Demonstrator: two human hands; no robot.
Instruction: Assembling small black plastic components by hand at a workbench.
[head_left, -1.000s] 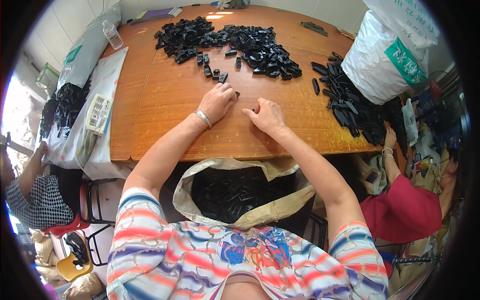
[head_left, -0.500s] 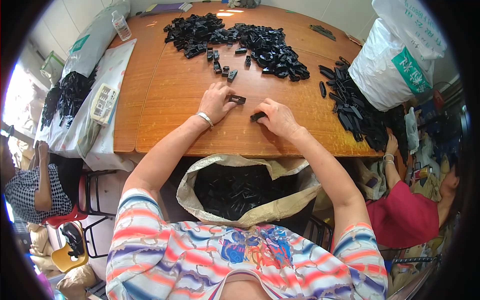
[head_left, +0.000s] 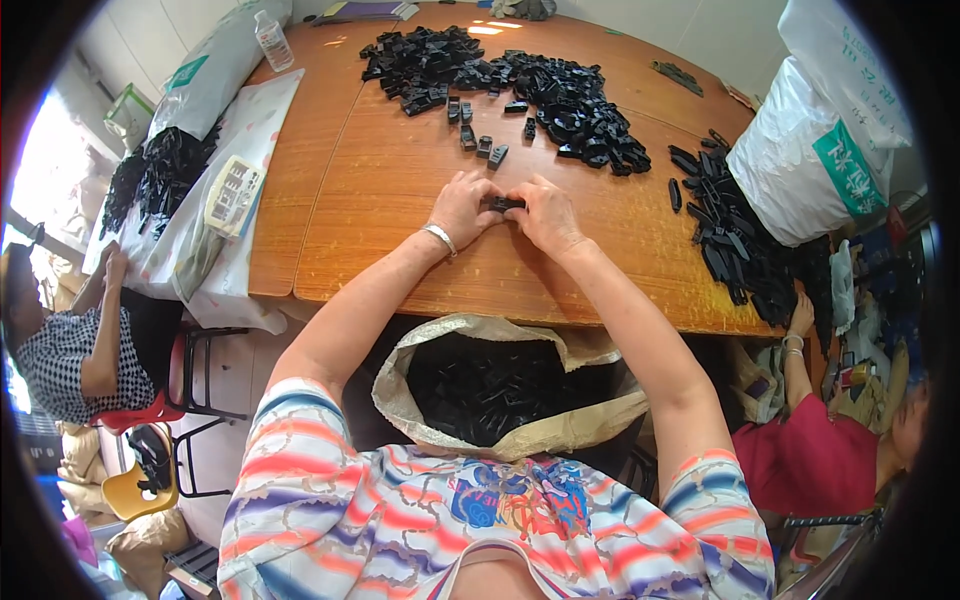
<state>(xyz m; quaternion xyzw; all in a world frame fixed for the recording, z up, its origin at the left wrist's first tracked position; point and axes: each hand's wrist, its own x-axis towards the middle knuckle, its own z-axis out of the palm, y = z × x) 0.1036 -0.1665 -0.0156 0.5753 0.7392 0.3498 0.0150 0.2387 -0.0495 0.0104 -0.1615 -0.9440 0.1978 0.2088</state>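
**Small part could slip between pressed fingers**

Both hands meet over the wooden worktop (head_left: 400,200), the left hand (head_left: 462,208) and right hand (head_left: 548,215) pinching one small black plastic piece (head_left: 503,204) between their fingertips. With so little of it gripped, uneven pressure may pop it loose toward the open sack (head_left: 500,385) just below the worktop's near edge. Loose pieces (head_left: 480,140) lie beyond the hands, before the big black pile (head_left: 520,85), and a sleeve could scatter them.

A single head-worn fisheye looks steeply down, close above the wooden table (head_left: 400,190).
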